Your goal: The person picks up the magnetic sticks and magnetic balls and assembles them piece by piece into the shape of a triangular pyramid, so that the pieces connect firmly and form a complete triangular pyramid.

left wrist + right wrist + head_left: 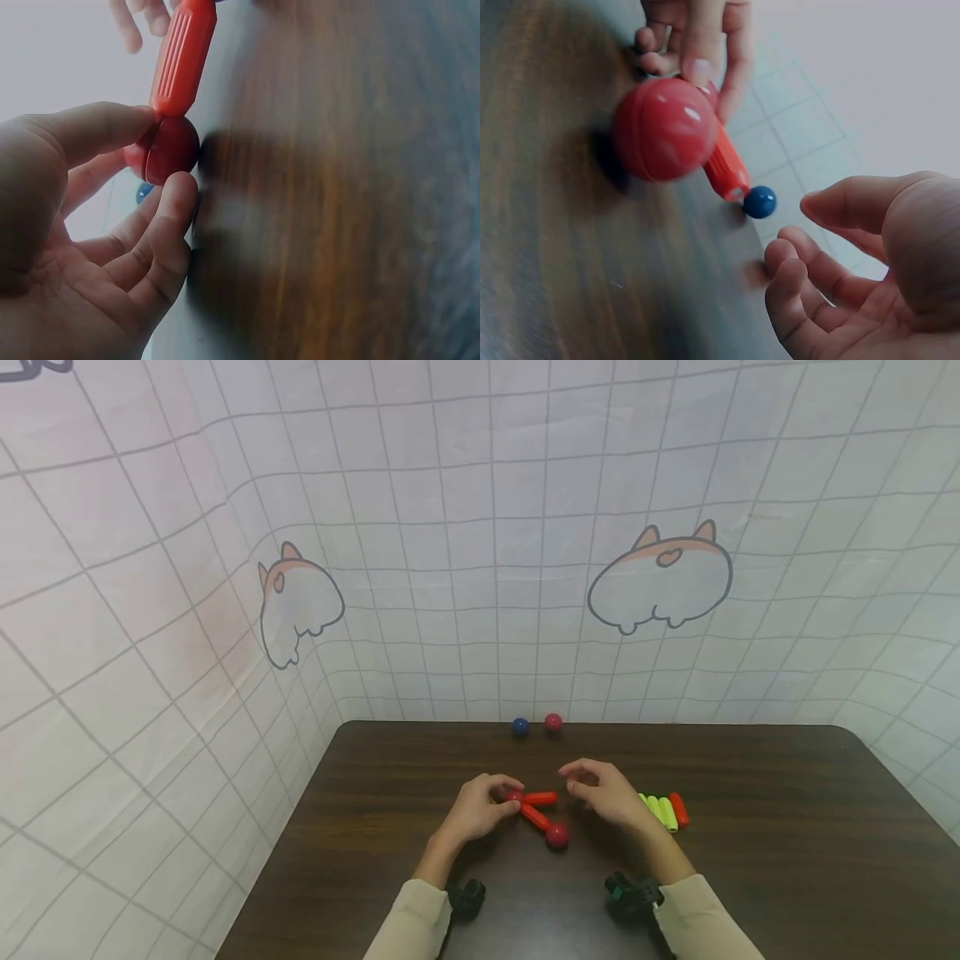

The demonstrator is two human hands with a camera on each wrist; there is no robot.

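My left hand (478,808) pinches a red ball (174,150) between thumb and fingers. Two red rods meet at this ball: one rod (542,797) points right with a bare end, and the other rod (534,816) slants toward me. At the slanting rod's end sits a second red ball (557,835), large in the right wrist view. To the right of this joined piece, my right hand (609,792) hovers with loosely bent fingers and a gap between thumb and fingertips, holding nothing.
Behind the hands, a blue ball (520,727) and another red ball (552,722) lie at the far edge of the dark wooden table (780,860). Several yellow-green rods (666,814) and one red rod (678,810) lie beside the right wrist. Grid-patterned cloth (465,543) hangs around the table.
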